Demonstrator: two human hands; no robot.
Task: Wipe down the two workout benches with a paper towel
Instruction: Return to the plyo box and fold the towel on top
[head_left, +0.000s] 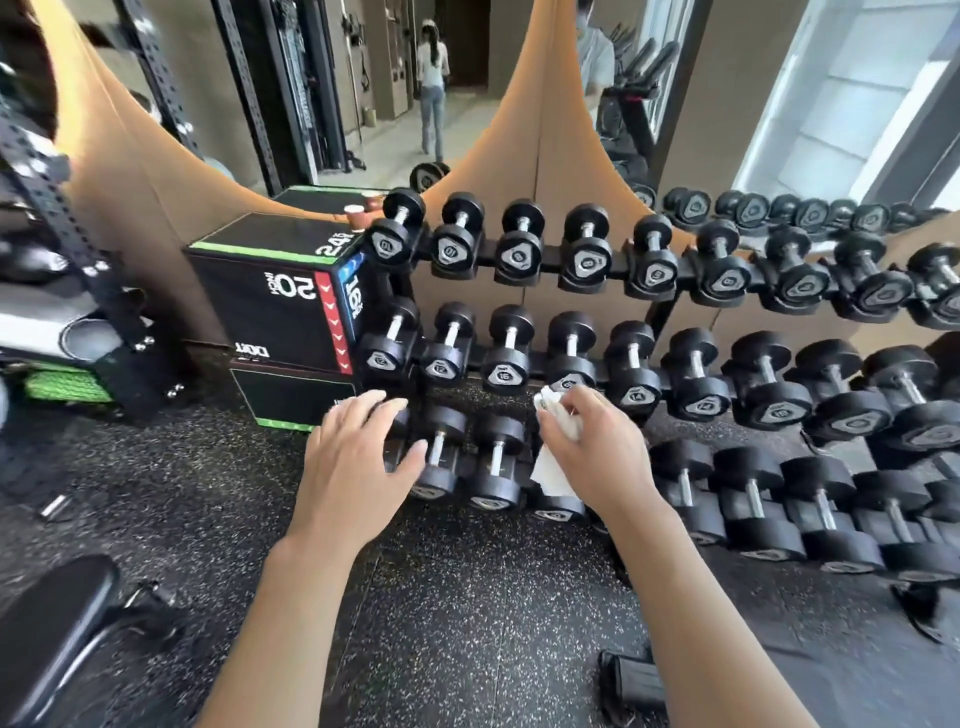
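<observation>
My right hand grips a crumpled white paper towel, its loose end hanging below my fingers. It hovers in front of the dumbbell rack's lower rows. My left hand is held out beside it with relaxed, spread fingers and holds nothing. The black padded end of one workout bench shows at the bottom left corner, well away from both hands. No second bench is in view.
A three-tier rack of black dumbbells fills the middle and right. A black plyo box stands left of it, a paper cup on top. A squat rack rises at far left. Speckled rubber floor lies underfoot. A person shows in the mirror.
</observation>
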